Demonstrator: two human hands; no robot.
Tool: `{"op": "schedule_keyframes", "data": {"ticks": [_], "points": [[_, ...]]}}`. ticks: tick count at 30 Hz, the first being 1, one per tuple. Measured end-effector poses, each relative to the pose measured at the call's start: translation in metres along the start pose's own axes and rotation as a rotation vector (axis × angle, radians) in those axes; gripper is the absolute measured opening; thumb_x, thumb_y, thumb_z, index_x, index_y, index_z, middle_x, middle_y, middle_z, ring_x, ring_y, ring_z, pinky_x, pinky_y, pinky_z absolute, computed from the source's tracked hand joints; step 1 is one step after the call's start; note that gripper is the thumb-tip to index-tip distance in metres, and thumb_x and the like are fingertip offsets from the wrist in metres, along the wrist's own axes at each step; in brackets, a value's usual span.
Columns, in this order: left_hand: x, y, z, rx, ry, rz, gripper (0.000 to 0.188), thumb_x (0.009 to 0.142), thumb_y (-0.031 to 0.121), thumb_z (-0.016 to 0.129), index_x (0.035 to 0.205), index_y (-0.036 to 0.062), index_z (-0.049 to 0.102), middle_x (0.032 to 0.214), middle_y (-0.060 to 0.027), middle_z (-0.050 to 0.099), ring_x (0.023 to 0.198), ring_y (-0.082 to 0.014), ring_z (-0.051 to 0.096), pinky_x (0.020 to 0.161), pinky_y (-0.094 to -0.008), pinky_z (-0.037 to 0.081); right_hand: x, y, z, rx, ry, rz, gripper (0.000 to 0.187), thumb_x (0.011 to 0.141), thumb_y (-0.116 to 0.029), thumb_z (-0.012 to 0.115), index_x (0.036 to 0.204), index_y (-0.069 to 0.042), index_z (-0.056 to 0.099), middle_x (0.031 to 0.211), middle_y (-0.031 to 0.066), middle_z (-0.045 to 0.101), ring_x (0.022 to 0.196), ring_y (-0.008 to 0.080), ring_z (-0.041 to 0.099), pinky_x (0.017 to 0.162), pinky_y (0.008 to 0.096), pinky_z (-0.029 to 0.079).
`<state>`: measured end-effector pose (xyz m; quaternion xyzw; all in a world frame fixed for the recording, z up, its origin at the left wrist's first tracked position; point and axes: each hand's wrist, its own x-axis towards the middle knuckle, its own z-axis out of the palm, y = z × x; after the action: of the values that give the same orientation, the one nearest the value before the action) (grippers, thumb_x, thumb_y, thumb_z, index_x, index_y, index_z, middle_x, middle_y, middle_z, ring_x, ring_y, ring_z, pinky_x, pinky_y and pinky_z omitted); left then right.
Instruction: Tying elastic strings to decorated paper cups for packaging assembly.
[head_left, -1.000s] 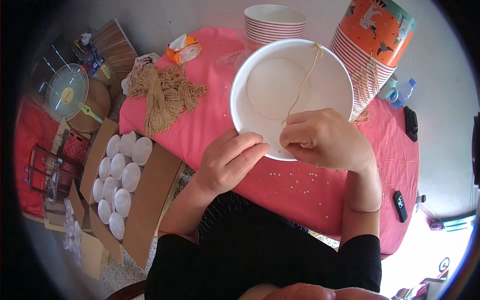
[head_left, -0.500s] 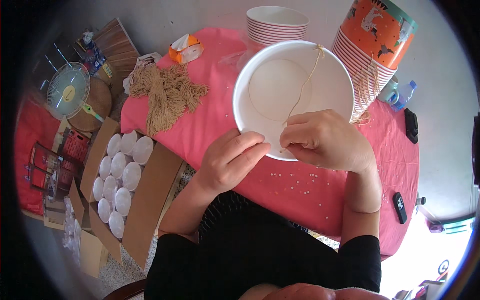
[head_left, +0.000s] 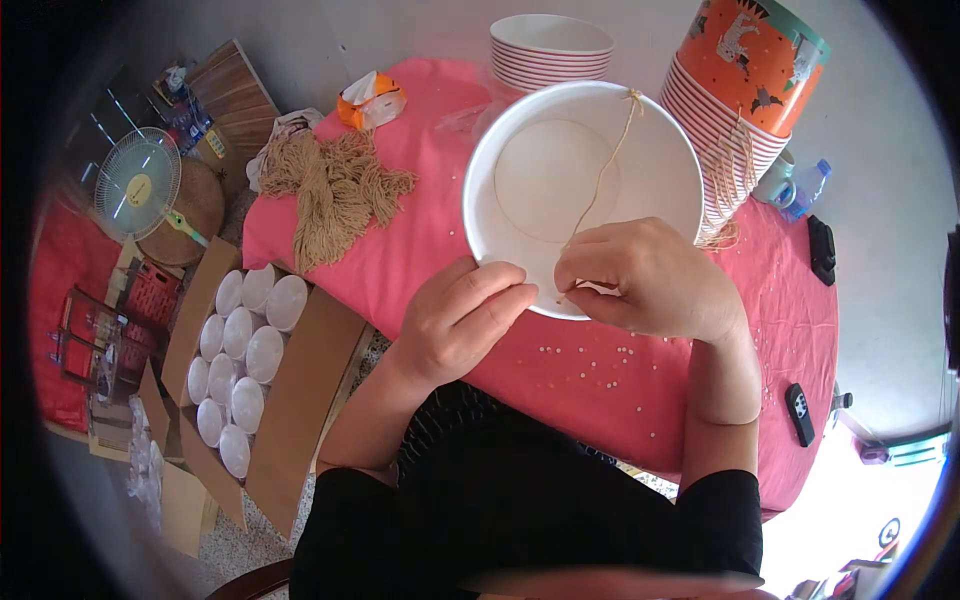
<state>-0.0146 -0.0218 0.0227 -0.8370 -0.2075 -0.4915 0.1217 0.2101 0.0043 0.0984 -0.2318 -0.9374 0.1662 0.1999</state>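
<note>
A white paper bucket [head_left: 640, 190] with its mouth toward me sits over the pink-covered table. A thin twine cord [head_left: 605, 178] is knotted at its far rim and crosses the inside to the near rim. My left hand [head_left: 455, 320] is closed on the near-left rim, fingers over the edge, holding the bucket. My right hand [head_left: 655, 280] is closed in a pinch on the free end of the twine, just inside the near rim. Its fingertips partly hide the cord there. A bundle of cut twine [head_left: 335, 190] lies to the left on the table.
Behind stand a stack of white buckets [head_left: 552, 50] and, at right, a tall stack topped by an orange printed bucket [head_left: 745, 70]. A tissue pack [head_left: 371, 100], a dark remote [head_left: 799, 415] and small white dots lie on the pink cloth [head_left: 560, 400]. At left is a carton of cups [head_left: 285, 420].
The bucket and my right hand have shifted very slightly to the left. Both hands keep the same grip.
</note>
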Motion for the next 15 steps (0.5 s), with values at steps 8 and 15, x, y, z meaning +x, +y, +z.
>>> {"op": "schedule_keyframes", "data": {"ticks": [8,15], "points": [[-0.0006,-0.001,0.0009,-0.01,0.012,0.005,0.025,0.068,-0.003,0.07,0.092,-0.0026,0.066,0.095,-0.0103,0.061,0.069,-0.022,0.06,0.056,-0.0305,0.05,0.0001,0.0019,0.0018,-0.013,0.001,-0.018,0.006,0.079,-0.01,0.065,0.081,-0.006,0.061,0.077,0.01,0.063,0.078,0.032,0.064,0.066,0.0428,0.048],[-0.001,-0.0022,0.0019,-0.025,0.007,-0.009,0.027,0.066,-0.004,0.07,0.093,-0.0022,0.066,0.094,-0.0096,0.061,0.069,-0.0225,0.06,0.056,-0.0315,0.05,0.0005,0.004,0.0019,-0.025,-0.017,-0.001,0.005,0.08,-0.01,0.064,0.08,-0.006,0.062,0.074,0.0102,0.064,0.075,0.0321,0.064,0.065,0.043,0.049]]}}
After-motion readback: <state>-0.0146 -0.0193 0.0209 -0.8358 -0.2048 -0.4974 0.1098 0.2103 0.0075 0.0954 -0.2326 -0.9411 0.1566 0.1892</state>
